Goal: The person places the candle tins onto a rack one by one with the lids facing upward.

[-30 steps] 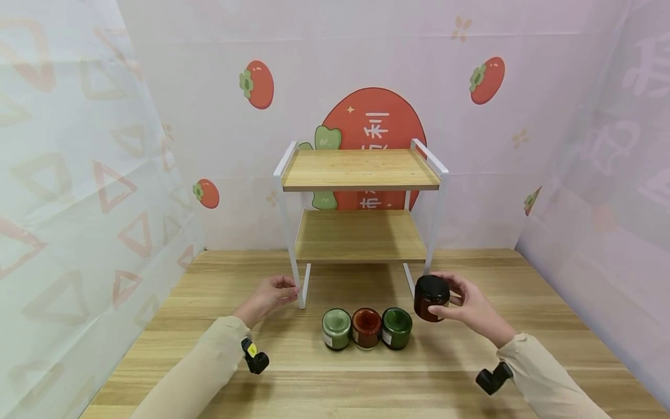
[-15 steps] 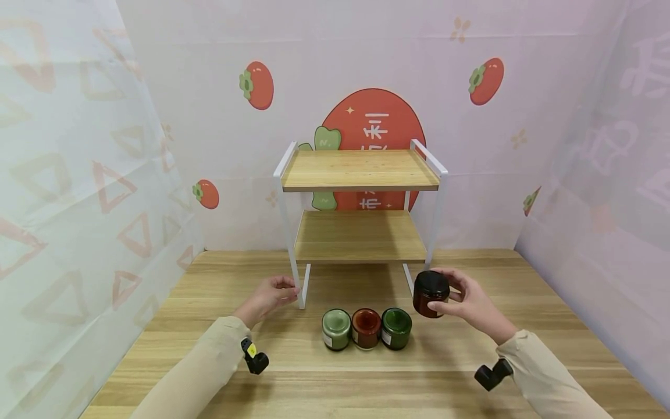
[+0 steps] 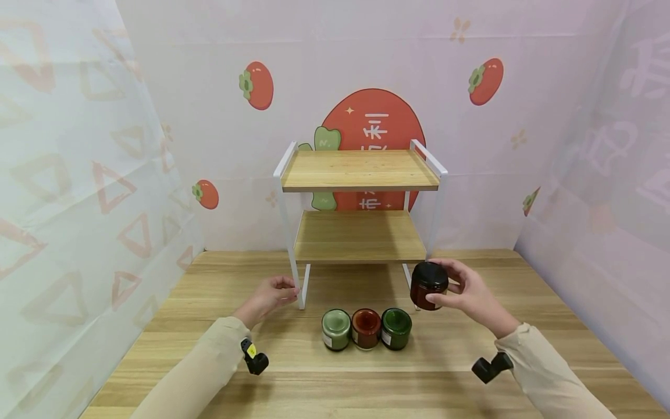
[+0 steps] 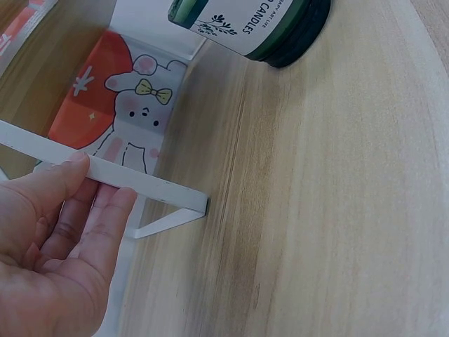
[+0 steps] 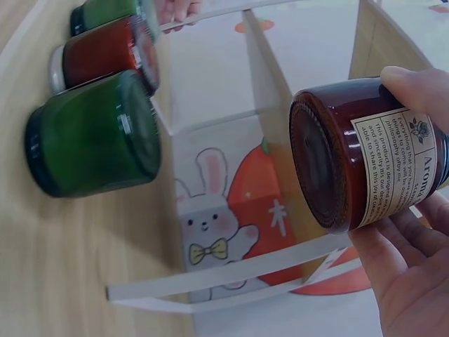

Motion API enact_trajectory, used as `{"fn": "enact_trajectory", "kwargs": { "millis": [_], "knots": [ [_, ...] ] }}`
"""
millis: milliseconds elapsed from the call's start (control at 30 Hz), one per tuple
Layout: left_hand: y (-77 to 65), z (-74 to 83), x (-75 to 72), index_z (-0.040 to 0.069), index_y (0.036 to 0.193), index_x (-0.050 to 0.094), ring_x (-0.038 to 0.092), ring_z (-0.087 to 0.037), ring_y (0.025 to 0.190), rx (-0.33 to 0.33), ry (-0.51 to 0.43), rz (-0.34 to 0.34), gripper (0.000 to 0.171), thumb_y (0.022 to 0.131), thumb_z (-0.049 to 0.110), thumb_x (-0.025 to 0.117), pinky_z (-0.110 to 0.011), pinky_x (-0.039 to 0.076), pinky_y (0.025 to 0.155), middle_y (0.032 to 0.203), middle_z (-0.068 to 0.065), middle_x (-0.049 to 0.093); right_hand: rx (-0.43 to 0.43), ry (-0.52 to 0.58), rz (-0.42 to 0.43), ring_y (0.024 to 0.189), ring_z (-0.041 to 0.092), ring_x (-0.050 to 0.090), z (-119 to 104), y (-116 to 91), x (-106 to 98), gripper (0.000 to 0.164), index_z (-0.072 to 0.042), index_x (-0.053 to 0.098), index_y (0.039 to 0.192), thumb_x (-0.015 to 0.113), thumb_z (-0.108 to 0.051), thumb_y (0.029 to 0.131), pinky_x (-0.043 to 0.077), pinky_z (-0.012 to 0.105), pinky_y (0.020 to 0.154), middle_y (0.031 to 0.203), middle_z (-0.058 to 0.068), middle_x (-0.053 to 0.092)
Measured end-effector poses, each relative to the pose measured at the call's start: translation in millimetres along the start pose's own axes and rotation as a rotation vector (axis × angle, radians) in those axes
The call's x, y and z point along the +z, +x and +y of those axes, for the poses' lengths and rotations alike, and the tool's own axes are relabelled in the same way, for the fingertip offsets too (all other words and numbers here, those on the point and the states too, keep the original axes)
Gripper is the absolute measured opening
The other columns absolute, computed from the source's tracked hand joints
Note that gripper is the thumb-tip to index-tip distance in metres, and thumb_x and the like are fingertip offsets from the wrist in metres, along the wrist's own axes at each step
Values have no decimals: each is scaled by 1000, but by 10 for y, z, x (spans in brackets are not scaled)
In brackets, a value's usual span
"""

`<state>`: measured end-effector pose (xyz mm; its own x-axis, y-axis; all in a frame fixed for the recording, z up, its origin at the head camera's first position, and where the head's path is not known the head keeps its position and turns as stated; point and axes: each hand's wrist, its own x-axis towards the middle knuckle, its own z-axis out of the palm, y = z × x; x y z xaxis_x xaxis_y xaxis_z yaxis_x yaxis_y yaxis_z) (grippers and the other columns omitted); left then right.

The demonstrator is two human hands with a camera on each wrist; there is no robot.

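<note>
My left hand pinches the lower front left leg of a white-framed shelf rack between thumb and fingers. A dark brownish-red glass candle jar is in my right hand, held off the table near the rack's front right leg. Its black lid faces up, and its paper label shows in the right wrist view. In front of the rack, a light green jar, a red jar and a dark green jar stand in a row, glass bottoms up.
The rack has an upper wooden board and a lower one, with its feet on the wooden table. A printed backdrop hangs behind, and side sheets flank the table.
My right hand has raised the dark candle jar slightly and carried it a little left and away from me, toward the rack. The left hand and the row of jars stay put.
</note>
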<state>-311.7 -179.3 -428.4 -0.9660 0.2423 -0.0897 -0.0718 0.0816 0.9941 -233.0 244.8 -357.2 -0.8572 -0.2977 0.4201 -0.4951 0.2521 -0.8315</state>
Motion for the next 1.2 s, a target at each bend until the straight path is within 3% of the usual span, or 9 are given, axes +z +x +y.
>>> {"fn": "enact_trajectory", "kwargs": {
  "millis": [333, 633, 800, 967, 1200],
  "knots": [
    [1, -11, -10, -5, 99, 56, 64, -24, 100, 8, -10, -10, 13, 90, 0, 64, -30, 58, 88, 93, -5, 62, -29, 20, -8, 103, -1, 62, -293, 163, 3, 62, 11, 45, 131, 76, 6, 77, 56, 18, 86, 118, -11, 58],
    [8, -17, -4, -7, 100, 57, 64, -24, 99, 7, 7, -1, 12, 92, -1, 62, -29, 58, 88, 93, -4, 62, -58, 15, -43, 104, 3, 64, -749, 407, 42, 62, 7, 47, 131, 78, 4, 77, 57, 20, 85, 119, -6, 60],
    [10, -13, -7, -5, 100, 57, 64, -23, 97, -1, 7, 10, 10, 92, -1, 62, -29, 58, 87, 93, -3, 63, -21, 40, -35, 105, 5, 64, -1077, 606, 90, 61, 1, 48, 133, 77, 0, 79, 59, 23, 81, 124, 3, 58],
    [4, -4, -3, -7, 101, 57, 65, -22, 98, 7, 14, 2, 14, 91, 1, 64, -30, 58, 88, 94, -4, 63, -57, 3, -12, 107, 5, 63, -1364, 843, 116, 59, -1, 50, 133, 77, -5, 81, 58, 20, 82, 126, 9, 59],
    [12, -11, -13, -5, 100, 57, 64, -23, 99, 4, 23, 3, 13, 91, 1, 63, -31, 58, 88, 94, -4, 63, -67, -48, 43, 103, 9, 64, -1683, 1195, 154, 57, -7, 54, 132, 79, -12, 81, 55, 18, 80, 125, 9, 60]
  ]
}}
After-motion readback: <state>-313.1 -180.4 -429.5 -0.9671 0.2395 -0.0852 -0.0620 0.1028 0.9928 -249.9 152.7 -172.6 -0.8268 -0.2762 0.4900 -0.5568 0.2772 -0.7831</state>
